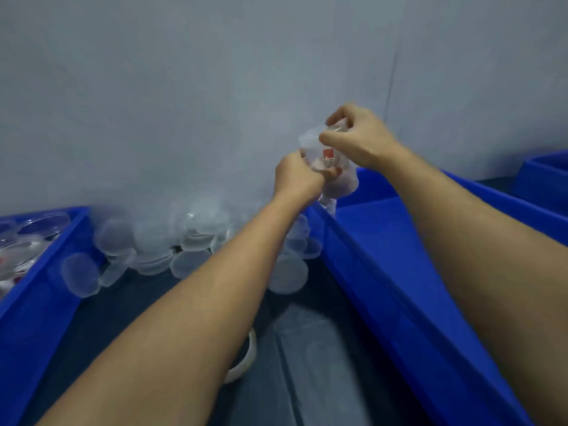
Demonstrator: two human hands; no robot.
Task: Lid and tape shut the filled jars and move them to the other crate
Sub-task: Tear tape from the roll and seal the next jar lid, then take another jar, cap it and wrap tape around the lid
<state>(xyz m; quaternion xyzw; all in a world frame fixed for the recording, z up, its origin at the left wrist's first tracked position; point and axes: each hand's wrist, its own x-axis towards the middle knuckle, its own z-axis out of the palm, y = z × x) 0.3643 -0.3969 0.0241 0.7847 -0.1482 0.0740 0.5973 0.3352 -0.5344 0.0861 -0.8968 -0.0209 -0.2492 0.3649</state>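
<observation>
I hold a clear plastic jar [322,155] with red and pale contents up in front of the wall, above the near corner of the right blue crate [384,272]. My left hand [296,179] grips its lower part. My right hand [356,139] pinches at its top; motion blur hides whether it holds tape or the lid. The left blue crate [46,290] holds several open filled jars [21,253]. A heap of clear lids [172,241] lies on the dark table between the crates.
A white tape roll [246,361] peeks out under my left forearm on the dark table [147,302]. A third blue crate [544,179] stands at the far right. A grey wall closes the back.
</observation>
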